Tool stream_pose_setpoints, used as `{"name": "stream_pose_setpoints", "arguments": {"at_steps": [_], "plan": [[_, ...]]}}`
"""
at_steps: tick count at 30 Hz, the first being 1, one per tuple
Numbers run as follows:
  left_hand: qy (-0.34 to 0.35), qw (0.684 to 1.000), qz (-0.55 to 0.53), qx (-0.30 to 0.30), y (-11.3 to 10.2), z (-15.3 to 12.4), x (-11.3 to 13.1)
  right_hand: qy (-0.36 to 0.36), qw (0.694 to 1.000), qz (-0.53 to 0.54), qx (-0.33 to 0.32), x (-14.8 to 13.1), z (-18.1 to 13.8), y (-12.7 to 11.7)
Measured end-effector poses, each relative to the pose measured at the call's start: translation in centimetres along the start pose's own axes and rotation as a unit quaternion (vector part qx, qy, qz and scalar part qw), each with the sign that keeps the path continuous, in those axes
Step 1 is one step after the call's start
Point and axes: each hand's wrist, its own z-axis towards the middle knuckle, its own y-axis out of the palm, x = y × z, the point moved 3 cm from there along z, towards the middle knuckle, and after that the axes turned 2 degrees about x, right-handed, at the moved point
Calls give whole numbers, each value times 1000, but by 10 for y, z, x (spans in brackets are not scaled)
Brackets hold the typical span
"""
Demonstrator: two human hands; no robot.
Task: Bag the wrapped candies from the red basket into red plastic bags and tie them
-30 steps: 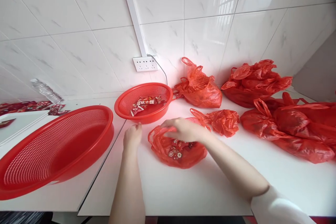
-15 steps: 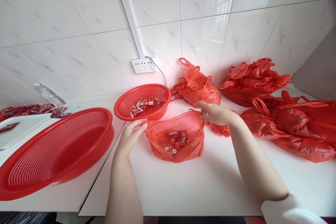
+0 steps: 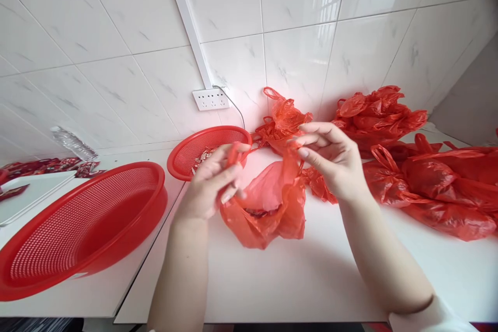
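A small red plastic bag (image 3: 268, 207) with wrapped candies inside hangs just above the white table (image 3: 303, 280). My left hand (image 3: 210, 187) pinches its left handle and my right hand (image 3: 330, 158) pinches its right handle, both raised in front of me. The bag's mouth is drawn up between the two hands. Behind my left hand sits a small red basket (image 3: 194, 148) holding a few red candy packets.
A large red basket (image 3: 78, 218) stands at the left, beside a white tray (image 3: 27, 194) and scattered red wrappers. Several filled red bags (image 3: 428, 181) lie at the right and against the tiled wall. A wall socket (image 3: 210, 98) and a plastic bottle (image 3: 72, 142) are behind.
Both hands have risen from the table holding the bag's handles, and the bag has been pulled up and closed in; before, it lay open showing the candies.
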Motion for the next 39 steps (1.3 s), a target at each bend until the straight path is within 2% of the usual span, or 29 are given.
{"name": "stream_pose_setpoints", "arguments": {"at_steps": [2,4,7,10,14,18,23,25,27,28,30,32,33,35,37,39], "plan": [[-30,995,29,-86,26,1,-2,-6,999,21,-49,-1,-6,15],[-32,990,68,-123,45,1,-7,-6,995,24,-95,1,-10,26],[-50,991,72,-105,53,3,-19,26,990,32,-133,8,-11,33],[-74,993,48,-74,46,6,-27,60,984,46,-163,14,-7,29],[-73,996,22,-45,37,11,-27,64,979,4,-193,16,-3,24],[-67,997,8,-34,36,12,-24,46,982,-49,-175,17,-4,26],[-50,999,-20,-8,32,12,-23,10,994,-79,-81,21,-5,27],[-65,997,-40,9,28,13,-25,-20,996,-78,-40,19,-5,24],[-83,994,-72,25,23,16,-27,-67,993,-89,-39,14,-6,23],[-91,991,-89,32,21,18,-28,-89,988,-106,-65,11,-7,23],[-98,987,-119,42,19,21,-30,-111,969,-155,-158,8,-9,27],[-92,985,-137,40,18,23,-30,-105,946,-194,-236,9,-10,29],[-82,987,-134,34,18,23,-30,-98,941,-204,-252,11,-10,29],[-55,995,-79,1,18,20,-27,-86,941,-210,-250,13,-8,28],[-18,998,51,-38,18,15,-22,-73,949,-205,-230,16,-5,26],[29,971,233,-50,17,8,-17,-40,961,-192,-193,21,-2,24]]}}
